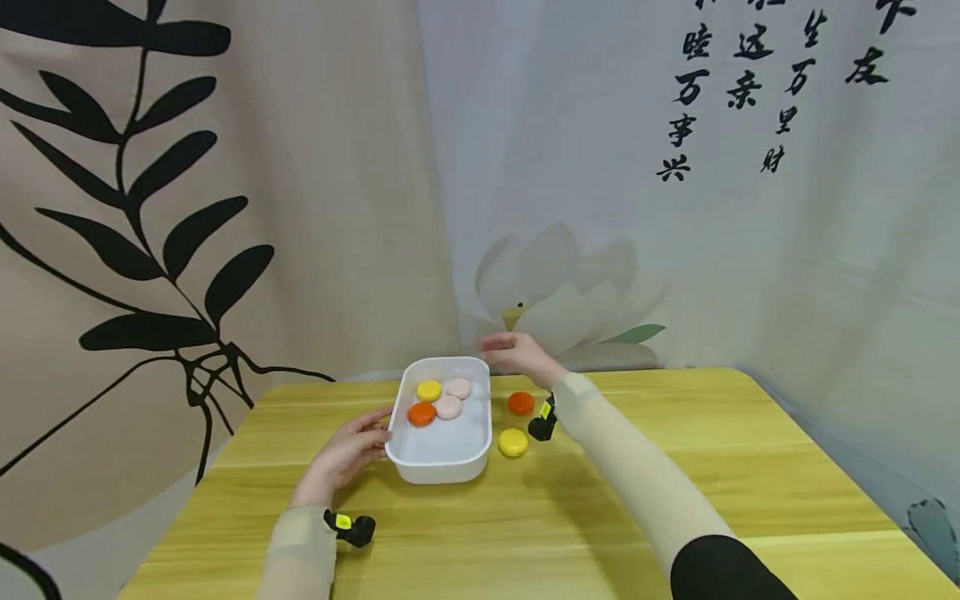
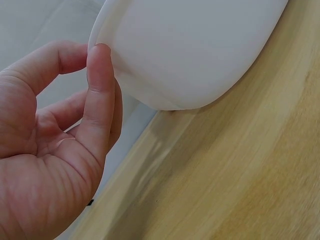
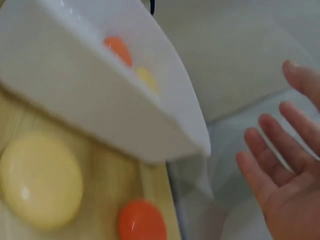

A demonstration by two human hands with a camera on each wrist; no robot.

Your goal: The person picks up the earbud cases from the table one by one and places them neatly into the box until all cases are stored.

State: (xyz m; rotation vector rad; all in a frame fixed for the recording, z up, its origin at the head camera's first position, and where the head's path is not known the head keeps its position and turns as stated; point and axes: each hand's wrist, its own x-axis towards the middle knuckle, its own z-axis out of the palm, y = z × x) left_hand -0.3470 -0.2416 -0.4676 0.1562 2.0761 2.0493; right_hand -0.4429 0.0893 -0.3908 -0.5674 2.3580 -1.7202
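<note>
A white rectangular plastic container point(image 1: 450, 454) sits on the wooden table, holding an orange disc point(image 1: 422, 414), a yellow disc point(image 1: 429, 391) and two pale pink discs point(image 1: 448, 407). My left hand point(image 1: 348, 454) pinches its left rim between thumb and fingers, as the left wrist view shows up close. Beyond the far right corner of the container, my right hand point(image 1: 525, 357) is raised with nothing in it. Its fingers point(image 3: 285, 142) are spread and slightly bent, apart from the container wall in the right wrist view.
On the table right of the container lie another orange disc point(image 1: 521, 403) and, nearer, another yellow disc point(image 1: 513, 442). A printed curtain point(image 1: 360, 208) hangs behind the table's far edge. Black wrist cameras point(image 1: 542, 421) are strapped over both sleeves.
</note>
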